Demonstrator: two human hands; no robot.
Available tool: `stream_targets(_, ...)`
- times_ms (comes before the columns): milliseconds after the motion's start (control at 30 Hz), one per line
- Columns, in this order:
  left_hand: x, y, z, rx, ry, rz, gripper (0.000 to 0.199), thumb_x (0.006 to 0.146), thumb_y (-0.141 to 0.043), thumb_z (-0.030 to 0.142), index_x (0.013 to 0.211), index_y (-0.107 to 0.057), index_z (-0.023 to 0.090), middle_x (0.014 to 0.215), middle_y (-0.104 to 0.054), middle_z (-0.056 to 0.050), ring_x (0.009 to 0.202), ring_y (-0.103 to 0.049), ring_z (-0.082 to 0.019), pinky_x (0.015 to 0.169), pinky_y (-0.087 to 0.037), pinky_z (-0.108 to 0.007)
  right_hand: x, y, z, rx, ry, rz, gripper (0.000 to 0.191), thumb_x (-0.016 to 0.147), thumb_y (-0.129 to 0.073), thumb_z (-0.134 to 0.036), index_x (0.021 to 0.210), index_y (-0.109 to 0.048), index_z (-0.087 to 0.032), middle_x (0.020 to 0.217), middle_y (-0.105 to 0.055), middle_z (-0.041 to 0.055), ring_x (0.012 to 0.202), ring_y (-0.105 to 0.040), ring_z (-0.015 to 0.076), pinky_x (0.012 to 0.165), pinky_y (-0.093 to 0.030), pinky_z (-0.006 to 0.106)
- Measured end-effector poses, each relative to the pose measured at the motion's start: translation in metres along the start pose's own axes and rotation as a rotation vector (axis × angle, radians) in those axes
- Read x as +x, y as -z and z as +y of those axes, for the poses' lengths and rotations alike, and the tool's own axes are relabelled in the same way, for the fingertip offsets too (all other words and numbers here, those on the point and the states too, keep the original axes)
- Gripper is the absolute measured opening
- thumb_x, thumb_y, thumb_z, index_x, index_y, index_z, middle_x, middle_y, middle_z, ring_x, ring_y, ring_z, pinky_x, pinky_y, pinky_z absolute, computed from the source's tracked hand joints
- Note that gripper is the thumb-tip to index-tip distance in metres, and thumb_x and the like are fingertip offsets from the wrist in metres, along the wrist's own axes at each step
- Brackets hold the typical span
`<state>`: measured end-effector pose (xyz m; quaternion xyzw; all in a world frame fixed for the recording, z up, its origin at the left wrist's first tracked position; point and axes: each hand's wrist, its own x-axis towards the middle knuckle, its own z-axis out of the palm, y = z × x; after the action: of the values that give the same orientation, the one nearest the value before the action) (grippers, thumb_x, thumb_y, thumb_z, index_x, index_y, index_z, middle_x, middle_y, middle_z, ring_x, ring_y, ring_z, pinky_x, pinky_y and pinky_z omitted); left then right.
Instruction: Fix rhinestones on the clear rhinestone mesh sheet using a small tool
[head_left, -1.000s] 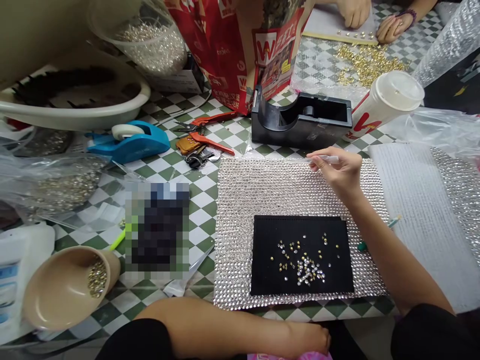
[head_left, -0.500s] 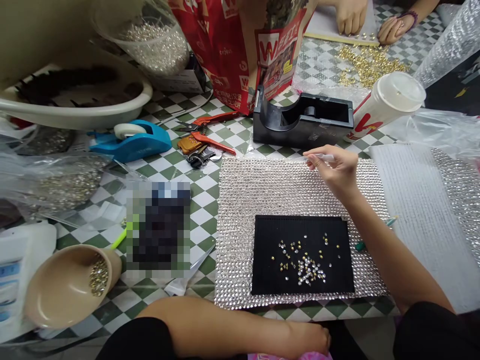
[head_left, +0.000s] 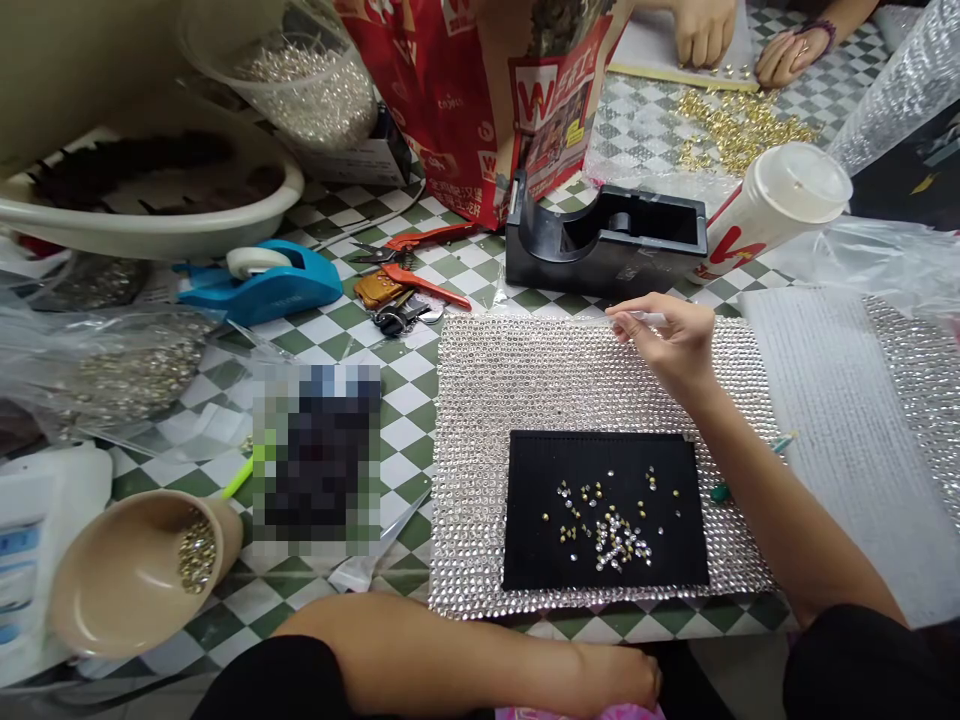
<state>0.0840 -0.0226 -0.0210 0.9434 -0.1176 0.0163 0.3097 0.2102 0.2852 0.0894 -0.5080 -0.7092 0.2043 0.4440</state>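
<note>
My right hand (head_left: 667, 335) is closed in a pinch on a slim white pen-like stick (head_left: 651, 319), over the far edge of a glittering rhinestone sheet (head_left: 472, 450). The stick's thin end points left, and its tip is hard to make out. On the sheet, nearer to me, lies a black rectangular pad (head_left: 540, 470) with loose rhinestones (head_left: 619, 540) scattered over it. My left hand (head_left: 619, 678) rests by the table's front edge, below the pad. Its fingers curl under, and whatever they hold, if anything, is hidden. A green pencil-like tool (head_left: 721, 492) sits beside my right forearm.
Left stand a tan bowl (head_left: 112, 590) with stones and a blue tape dispenser (head_left: 300, 285). Red-handled pliers (head_left: 435, 237), a black tape dispenser (head_left: 600, 270), a red paper bag (head_left: 465, 110) and a lidded cup (head_left: 780, 210) line the back. A co-worker's hands (head_left: 705, 30) are beyond.
Almost nothing differs. My right hand has shifted very slightly with the white stick still pinched in it; my left hand and the stones stay put.
</note>
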Motion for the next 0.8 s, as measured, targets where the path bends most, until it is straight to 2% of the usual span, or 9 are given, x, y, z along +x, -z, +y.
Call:
stream_targets(233,-0.001,-0.004,0.002,0.019,0.001,0.007,0.022,0.068,-0.077,0.016,0.054,-0.062,0.025,0.071,-0.068,0.001,0.062,-0.064,-0.014,0.055,-0.056,-0.022,0.003,-0.002,-0.004,-0.029,-0.004,0.001,0.011,0.088,-0.065,-0.031,0.083,-0.073,-0.024,0.072,-0.072,0.0011,0.062,-0.065,0.015,0.058,-0.055,0.034)
stream_targets(433,-0.002,-0.007,0.0,0.035,-0.026,0.048,0.028,0.061,-0.079,0.012,0.047,-0.058,0.025,0.071,-0.067,0.002,0.069,-0.065,-0.014,0.063,-0.058,-0.021,0.005,-0.006,-0.006,-0.028,0.029,-0.007,0.01,0.088,-0.065,-0.028,0.082,-0.072,-0.024,0.071,-0.072,0.0007,0.062,-0.066,0.015,0.059,-0.054,0.034)
stream_targets(500,-0.001,-0.008,0.0,0.035,-0.035,0.064,0.026,0.062,-0.077,0.014,0.047,-0.059,0.026,0.073,-0.068,0.003,0.068,-0.065,-0.014,0.061,-0.057,-0.022,0.005,-0.006,-0.005,-0.035,0.01,-0.012,0.011,0.088,-0.065,-0.029,0.082,-0.072,-0.024,0.072,-0.072,0.0012,0.063,-0.066,0.0153,0.059,-0.055,0.034)
stream_targets(633,-0.001,-0.011,0.002,0.068,0.014,0.08,0.017,0.061,-0.075,0.014,0.054,-0.064,0.026,0.07,-0.067,0.001,0.057,-0.061,-0.016,0.047,-0.051,-0.026,0.005,-0.006,-0.004,-0.042,-0.005,-0.017,0.013,0.088,-0.065,-0.031,0.083,-0.072,-0.023,0.073,-0.072,0.0013,0.063,-0.066,0.015,0.06,-0.056,0.033)
stream_targets(800,0.001,-0.018,0.004,0.081,0.014,0.092,0.013,0.064,-0.071,0.014,0.061,-0.068,0.025,0.069,-0.065,0.001,0.056,-0.059,-0.014,0.047,-0.049,-0.024,0.004,-0.007,-0.003,-0.031,0.001,-0.012,0.012,0.088,-0.065,-0.03,0.083,-0.072,-0.022,0.072,-0.071,0.001,0.062,-0.065,0.0146,0.059,-0.056,0.033)
